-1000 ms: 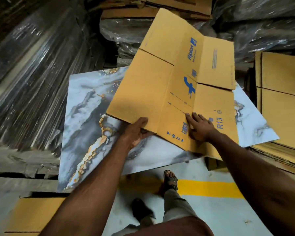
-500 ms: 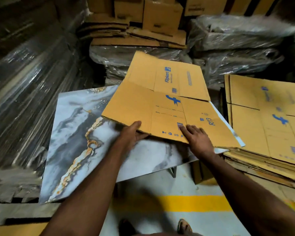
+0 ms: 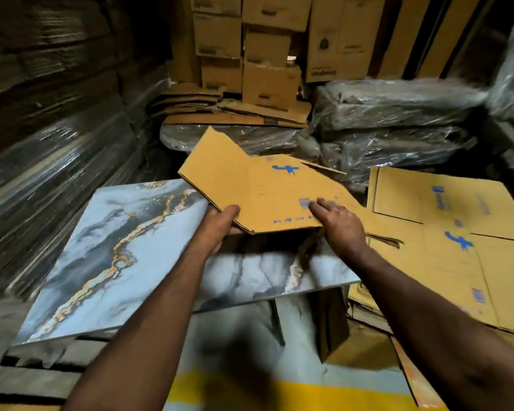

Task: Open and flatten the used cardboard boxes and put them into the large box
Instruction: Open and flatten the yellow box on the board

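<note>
- You now hold the flattened tan cardboard box with blue printed logo (image 3: 267, 191) low and nearly level, above the far right corner of the marble-patterned grey and gold worktop (image 3: 107, 247); half a second ago it sat a little higher with its whole printed face turned toward you, and a second ago it stood steeply tilted up
- Its far flaps now bend upward and away, so the sheet looks creased rather than fully spread; I judge it flat enough to stack, though the raised flap may snag
- Your left hand (image 3: 220, 225) grips the near left edge, thumb on top and fingers curled beneath, clamped on the cardboard; that grip matches the earlier frames
- Your right hand (image 3: 337, 221) lies on the top face by the blue markings, fingers straight and slightly apart, pressing down rather than grasping; its placement has hardly shifted
- The box has swung rightward, and its right edge now overlaps the stack of flattened tan cardboard sheets (image 3: 445, 232) beside the worktop; earlier it sat clear of that stack
- That suggests you are sliding it across onto the pile; whether the pile lies inside the large box cannot be told
- Plastic-wrapped dark bundles (image 3: 392, 123) and stacked brown cartons (image 3: 267, 54) stand behind
</note>
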### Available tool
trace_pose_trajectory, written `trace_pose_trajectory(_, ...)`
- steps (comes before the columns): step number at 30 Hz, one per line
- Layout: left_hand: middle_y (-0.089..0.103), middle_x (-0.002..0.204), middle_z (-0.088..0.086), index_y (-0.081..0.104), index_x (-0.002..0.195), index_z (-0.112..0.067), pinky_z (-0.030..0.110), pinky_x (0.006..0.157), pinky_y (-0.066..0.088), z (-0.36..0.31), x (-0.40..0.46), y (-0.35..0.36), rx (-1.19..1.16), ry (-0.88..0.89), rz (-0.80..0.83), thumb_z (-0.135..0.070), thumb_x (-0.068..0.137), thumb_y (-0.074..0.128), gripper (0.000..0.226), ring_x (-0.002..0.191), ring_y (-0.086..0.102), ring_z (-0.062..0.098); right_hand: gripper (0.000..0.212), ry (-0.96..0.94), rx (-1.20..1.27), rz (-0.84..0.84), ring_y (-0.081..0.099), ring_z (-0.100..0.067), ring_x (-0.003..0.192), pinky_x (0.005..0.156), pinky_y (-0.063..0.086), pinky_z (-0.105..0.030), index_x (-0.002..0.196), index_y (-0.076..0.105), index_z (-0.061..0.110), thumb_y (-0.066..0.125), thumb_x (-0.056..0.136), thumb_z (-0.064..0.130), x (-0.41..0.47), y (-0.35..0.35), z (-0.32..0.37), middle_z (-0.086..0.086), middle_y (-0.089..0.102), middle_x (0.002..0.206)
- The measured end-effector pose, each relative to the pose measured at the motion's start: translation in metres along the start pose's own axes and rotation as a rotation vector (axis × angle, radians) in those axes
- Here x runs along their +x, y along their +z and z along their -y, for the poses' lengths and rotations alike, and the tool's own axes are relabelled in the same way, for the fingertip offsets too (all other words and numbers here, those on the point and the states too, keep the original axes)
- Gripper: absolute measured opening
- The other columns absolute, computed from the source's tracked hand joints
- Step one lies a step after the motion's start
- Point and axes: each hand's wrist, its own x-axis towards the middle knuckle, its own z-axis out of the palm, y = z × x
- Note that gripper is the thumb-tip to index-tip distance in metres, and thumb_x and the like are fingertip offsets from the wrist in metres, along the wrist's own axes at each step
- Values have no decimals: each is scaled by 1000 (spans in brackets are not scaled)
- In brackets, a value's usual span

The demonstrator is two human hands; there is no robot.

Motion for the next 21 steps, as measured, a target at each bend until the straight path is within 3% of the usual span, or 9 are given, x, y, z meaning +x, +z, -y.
trace_pose_trajectory(4, 64, 99, 1, 51, 117, -10, 24, 53, 57, -20, -16, 42, -85, 63, -49, -5, 98, 53, 19, 84, 64, 15, 61, -15, 9, -145, 61, -40, 118, 89, 54, -46, 137, 58, 15, 67, 81, -8, -1, -13, -45, -14, 58, 139)
trace_pose_trajectory(9, 64, 96, -1, 52, 97, -19, 27, 53, 58, -51, -12, 92, -210, 94, -61, -5, 97, 56, 15, 88, 65, 19, 54, -8, 0, -265, 65, -38, 113, 85, 56, -44, 133, 60, 14, 76, 82, 7, 11, -41, -92, -15, 62, 134)
trace_pose_trajectory(13, 68, 101, 2, 58, 103, -18, 28, 53, 57, -62, 11, 132, -237, 149, 36, -5, 96, 57, 15, 94, 65, 22, 56, 37, -40, -368, 64, -39, 113, 86, 55, -48, 135, 59, 11, 73, 82, -1, 18, -54, -133, -16, 62, 133)
trace_pose_trajectory(17, 66, 114, 6, 55, 124, -13, 35, 61, 58, -58, 43, 186, -260, 134, 153, -8, 96, 58, 28, 106, 64, 25, 51, 93, -100, -422, 62, -39, 117, 91, 53, -50, 137, 57, 10, 69, 88, 4, 17, -63, -187, -17, 61, 135)
trace_pose_trajectory(21, 63, 126, 11, 58, 113, -19, 49, 82, 57, -48, 67, 258, -306, 56, 300, -8, 96, 59, 21, 119, 59, 29, 47, 184, -195, -443, 63, -40, 116, 91, 54, -51, 137, 58, 9, 65, 91, 2, -1, -69, -249, -19, 61, 133)
